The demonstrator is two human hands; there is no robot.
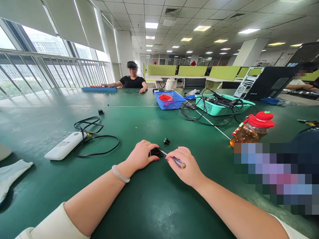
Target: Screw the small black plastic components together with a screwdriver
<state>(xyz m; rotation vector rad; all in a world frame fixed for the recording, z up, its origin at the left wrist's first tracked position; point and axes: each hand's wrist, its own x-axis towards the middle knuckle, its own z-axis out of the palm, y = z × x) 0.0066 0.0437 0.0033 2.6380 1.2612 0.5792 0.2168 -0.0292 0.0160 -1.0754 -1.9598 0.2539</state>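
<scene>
My left hand (141, 154) is closed around a small black plastic part (156, 152) on the green table, its fingers covering much of the piece. A screwdriver (178, 162) with a purplish see-through handle is gripped in my right hand (184, 166). Its metal shaft points left, and the tip meets or nearly meets the black part; I cannot tell which. Just beyond my hands sits another small black piece (166, 141), apart from both of them.
A white power bank (65, 146) with a black cord (99, 136) lies left. Farther off stand a blue basket (169, 104), a teal basket (214, 110) of cables and a red-lidded bottle (254, 127). A person (132, 79) sits across the green table (159, 205); a blurred patch covers the right.
</scene>
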